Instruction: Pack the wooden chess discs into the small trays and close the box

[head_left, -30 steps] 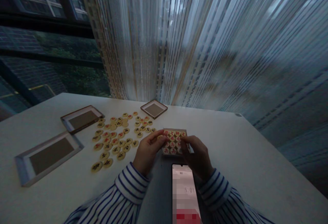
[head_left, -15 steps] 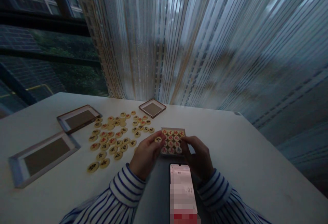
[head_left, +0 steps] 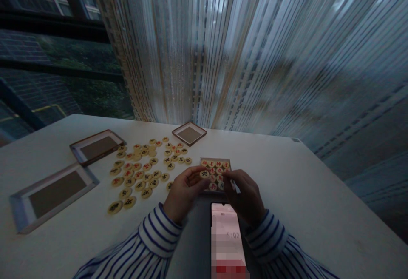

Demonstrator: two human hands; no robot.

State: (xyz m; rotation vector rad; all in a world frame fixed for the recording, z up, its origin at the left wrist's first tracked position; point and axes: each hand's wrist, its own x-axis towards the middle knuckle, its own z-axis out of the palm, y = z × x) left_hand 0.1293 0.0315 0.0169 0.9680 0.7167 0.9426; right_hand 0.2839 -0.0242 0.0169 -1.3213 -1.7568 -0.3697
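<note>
Between the thumb and fingers of my left hand (head_left: 185, 192) is a round game piece (head_left: 204, 174) with a black character, held over the left part of a small box (head_left: 215, 160). Rows of round pieces, mostly with red characters (head_left: 218, 164), lie in this box. My right hand (head_left: 245, 195) is at the box's right side, fingertips pinched together over the pieces there; whatever they hold, if anything, is hidden. Many loose pieces (head_left: 139, 174) with red or black characters are spread on the table left of my hands, a few overlapping.
A phone (head_left: 227, 232) with a lit screen lies below the box, between my forearms. Two open trays (head_left: 19, 211) (head_left: 75, 146) stand at the left of the white table (head_left: 302, 194). A smaller tray (head_left: 190, 143) is near the back edge, before a string curtain (head_left: 204, 58).
My left hand has moved slightly right, bringing its piece from the box's left edge to over the pieces inside. My right fingertips have shifted a little left.
</note>
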